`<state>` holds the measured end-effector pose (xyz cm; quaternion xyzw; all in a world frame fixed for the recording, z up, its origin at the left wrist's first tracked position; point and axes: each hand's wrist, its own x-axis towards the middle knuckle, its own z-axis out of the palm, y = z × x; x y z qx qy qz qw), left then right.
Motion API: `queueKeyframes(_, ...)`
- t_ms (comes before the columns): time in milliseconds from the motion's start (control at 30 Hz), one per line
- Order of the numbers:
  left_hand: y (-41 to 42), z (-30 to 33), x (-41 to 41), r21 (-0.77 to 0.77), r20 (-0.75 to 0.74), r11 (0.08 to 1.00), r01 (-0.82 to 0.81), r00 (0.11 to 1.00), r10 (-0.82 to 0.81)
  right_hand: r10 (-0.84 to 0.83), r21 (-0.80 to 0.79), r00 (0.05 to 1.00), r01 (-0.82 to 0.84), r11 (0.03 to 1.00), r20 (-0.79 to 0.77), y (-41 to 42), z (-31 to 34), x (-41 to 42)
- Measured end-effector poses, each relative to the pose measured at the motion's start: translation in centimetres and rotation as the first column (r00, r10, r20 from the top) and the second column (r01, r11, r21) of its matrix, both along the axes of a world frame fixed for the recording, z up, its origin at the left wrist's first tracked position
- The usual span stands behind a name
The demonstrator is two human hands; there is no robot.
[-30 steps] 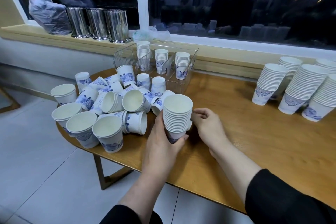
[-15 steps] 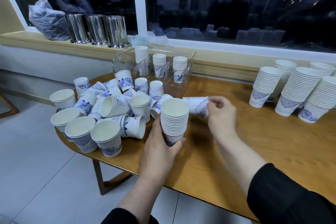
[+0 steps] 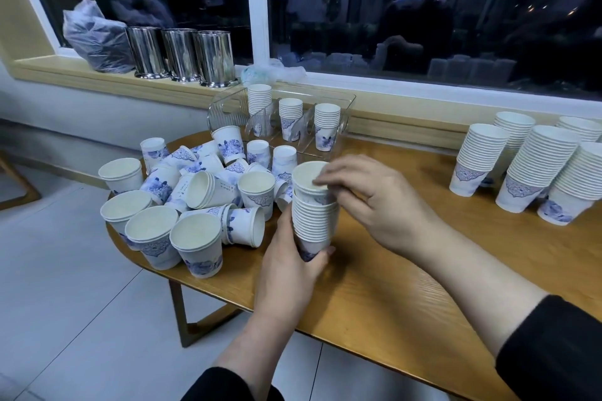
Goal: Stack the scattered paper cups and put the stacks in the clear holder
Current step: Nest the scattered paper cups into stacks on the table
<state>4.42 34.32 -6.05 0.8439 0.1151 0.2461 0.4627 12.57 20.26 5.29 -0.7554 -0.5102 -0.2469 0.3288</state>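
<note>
Since half a second ago right hand (image 3: 374,195) has brought a loose cup (image 3: 309,179), pinched at the rim, onto the stack (image 3: 314,221) gripped by left hand (image 3: 293,257); three short stacks sit in clear holder (image 3: 345,114), many scattered cups (image 3: 202,192) remain.

Loose cups (image 3: 202,192) piled on table (image 3: 391,286) left; holder (image 3: 345,120) behind them holds three stacks; tall stacks (image 3: 527,166) far right.

Two bare forearms and hands, black long sleeves (image 3: 550,348) pushed back above the wrists.
</note>
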Motion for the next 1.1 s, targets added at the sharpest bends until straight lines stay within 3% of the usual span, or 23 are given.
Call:
queueKeyframes(100, 0.1, 0.0, 0.1, -0.018, 0.013, 1.0, -0.012, 1.0, 0.012, -0.143, 0.255, 0.947, 0.219, 0.942, -0.287, 0.0, -0.4, 0.6)
queueKeyframes(133, 0.2, -0.1, 0.2, -0.022, 0.019, 1.0, -0.021, 1.0, 0.022, -0.213, 0.262, 0.893, 0.332, 0.906, -0.396, 0.0, -0.8, 1.4)
queueKeyframes(200, 0.3, -0.1, 0.3, -0.028, 0.037, 0.999, -0.041, 0.998, 0.042, -0.297, 0.101, 0.761, 0.427, 0.899, -0.577, 0.4, -2.3, 3.3)
queueKeyframes(267, 0.4, -0.2, 0.4, -0.029, 0.049, 0.998, -0.058, 0.997, 0.059, -0.313, -0.068, 0.692, 0.358, 0.931, -0.651, 1.0, -4.1, 5.0)
queueKeyframes(367, 0.5, -0.3, 0.5, -0.033, 0.055, 0.997, -0.068, 0.996, 0.069, -0.315, -0.18, 0.664, 0.266, 0.947, -0.678, 2.6, -5.6, 6.9)
queueKeyframes(533, 0.6, -0.4, 0.6, -0.036, 0.049, 0.997, -0.072, 0.996, 0.074, -0.205, -0.115, 0.511, 0.203, 0.972, -0.835, 5.3, -6.9, 8.3)
queueKeyframes(633, 0.7, -0.5, 0.6, -0.031, 0.048, 0.997, -0.072, 0.996, 0.073, -0.132, 0.002, 0.464, 0.277, 0.961, -0.876, 5.4, -7.4, 7.7)
queueKeyframes(700, 0.7, -0.6, 0.6, -0.028, 0.047, 0.997, -0.065, 0.997, 0.066, -0.08, 0.162, 0.524, 0.4, 0.902, -0.848, 4.7, -6.8, 7.3)
queueKeyframes(767, 0.7, -0.7, 0.7, -0.036, 0.036, 0.998, -0.05, 0.998, 0.051, -0.08, 0.36, 0.674, 0.486, 0.796, -0.734, 3.3, -4.9, 7.0)
queueKeyframes(867, 0.4, -0.7, 0.7, -0.04, 0.01, 0.999, -0.007, 1.0, 0.007, -0.082, 0.506, 0.853, 0.379, 0.775, -0.515, 0.5, -0.4, 4.4)
queueKeyframes(967, 0.1, -0.5, 0.9, -0.042, -0.002, 0.998, 0.036, 0.999, -0.036, -0.137, 0.389, 0.958, 0.23, 0.892, -0.252, -1.4, 2.5, 1.6)
queueKeyframes(1100, -1.2, -0.2, 1.8, -0.067, -0.012, 0.995, 0.067, 0.998, -0.068, -0.161, -0.023, 0.986, 0.162, 0.986, 0.045, -2.4, 2.2, 1.1)
